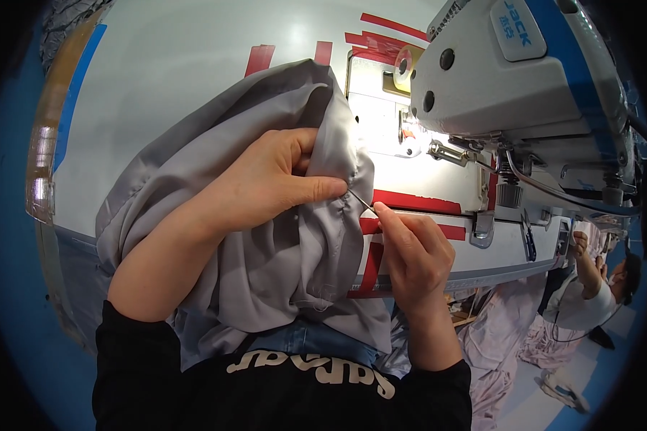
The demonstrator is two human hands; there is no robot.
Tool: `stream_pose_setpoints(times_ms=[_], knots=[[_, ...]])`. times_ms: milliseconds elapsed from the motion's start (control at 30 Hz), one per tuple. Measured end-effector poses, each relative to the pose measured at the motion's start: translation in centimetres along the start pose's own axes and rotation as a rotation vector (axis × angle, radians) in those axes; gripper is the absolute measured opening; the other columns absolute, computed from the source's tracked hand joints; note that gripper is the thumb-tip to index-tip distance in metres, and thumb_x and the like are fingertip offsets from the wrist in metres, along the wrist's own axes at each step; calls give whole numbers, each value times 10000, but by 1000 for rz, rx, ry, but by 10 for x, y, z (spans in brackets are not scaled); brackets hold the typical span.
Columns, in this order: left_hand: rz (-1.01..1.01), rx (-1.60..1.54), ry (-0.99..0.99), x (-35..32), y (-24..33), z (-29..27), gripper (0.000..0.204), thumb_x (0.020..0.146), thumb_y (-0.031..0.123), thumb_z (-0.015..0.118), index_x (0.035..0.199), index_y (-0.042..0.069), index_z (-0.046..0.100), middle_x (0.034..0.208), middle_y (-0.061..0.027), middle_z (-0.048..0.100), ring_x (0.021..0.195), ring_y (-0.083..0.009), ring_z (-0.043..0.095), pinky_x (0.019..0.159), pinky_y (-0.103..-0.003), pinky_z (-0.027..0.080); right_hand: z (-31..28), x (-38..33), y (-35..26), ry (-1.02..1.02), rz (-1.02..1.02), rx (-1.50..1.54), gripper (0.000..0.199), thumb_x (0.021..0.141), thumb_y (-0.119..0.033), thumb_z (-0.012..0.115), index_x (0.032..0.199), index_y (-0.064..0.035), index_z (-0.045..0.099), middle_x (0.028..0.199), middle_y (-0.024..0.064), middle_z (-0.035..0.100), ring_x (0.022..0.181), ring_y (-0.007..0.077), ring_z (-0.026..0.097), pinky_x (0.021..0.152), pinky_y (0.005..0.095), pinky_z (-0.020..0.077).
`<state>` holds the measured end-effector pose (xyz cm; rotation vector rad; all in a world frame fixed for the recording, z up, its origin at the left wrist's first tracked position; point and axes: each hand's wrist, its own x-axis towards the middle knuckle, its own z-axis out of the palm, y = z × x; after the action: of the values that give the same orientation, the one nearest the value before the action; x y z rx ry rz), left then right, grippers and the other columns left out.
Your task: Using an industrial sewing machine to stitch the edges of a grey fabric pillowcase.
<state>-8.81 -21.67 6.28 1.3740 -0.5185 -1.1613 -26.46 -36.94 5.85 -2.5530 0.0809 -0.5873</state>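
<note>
Head view: the left hand (pixel 277 176) grips shiny grey satin fabric (pixel 266 280), draped under and around it — and right of that thumb, the right hand (pixel 417 251) pinches a thin dark metal tool (pixel 361 202), tip at the cloth, left of the white-and-blue sewing machine (pixel 474 93).

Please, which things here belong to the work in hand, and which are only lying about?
In work:
smooth grey fabric, in the left hand
thin dark metal rod, in the right hand

Lying about:
slim dark metal tool
flat red tape strips, stuck down
</note>
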Motion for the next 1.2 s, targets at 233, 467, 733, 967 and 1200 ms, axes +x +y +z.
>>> stream_pose_setpoints(times_ms=[233,467,733,967,1200], knots=[[-18,15,8,0,2,1,292,838,89,690,1093,-14,594,905,-30,654,804,-56,605,723,-206,497,0,-1,2,9,-8,-3,449,681,37,690,1115,-74,668,854,44,617,722,196,608,612,308,490],[39,-55,21,0,-1,3,249,824,115,716,994,-30,608,817,1,624,729,-30,552,641,-187,450,0,0,-1,-2,-3,-18,452,681,35,691,1119,-77,669,853,43,616,726,196,610,611,306,493],[49,-61,42,0,-2,2,221,815,76,708,985,-31,616,833,-17,648,744,-45,581,645,-198,467,1,0,0,1,-1,-14,454,682,32,694,1121,-79,670,847,38,613,720,192,603,613,302,493],[3,-30,21,0,0,0,280,801,62,719,1045,-25,615,936,-74,676,830,-91,636,755,-228,514,0,2,-3,5,13,15,341,746,60,644,1076,-20,673,811,94,629,695,218,608,618,309,484],[2,-6,20,1,-1,-1,274,804,69,720,1040,-23,618,933,-71,676,827,-85,633,754,-225,512,1,1,0,21,-1,-11,430,687,33,695,1104,-70,677,837,39,614,699,188,598,592,298,483]])
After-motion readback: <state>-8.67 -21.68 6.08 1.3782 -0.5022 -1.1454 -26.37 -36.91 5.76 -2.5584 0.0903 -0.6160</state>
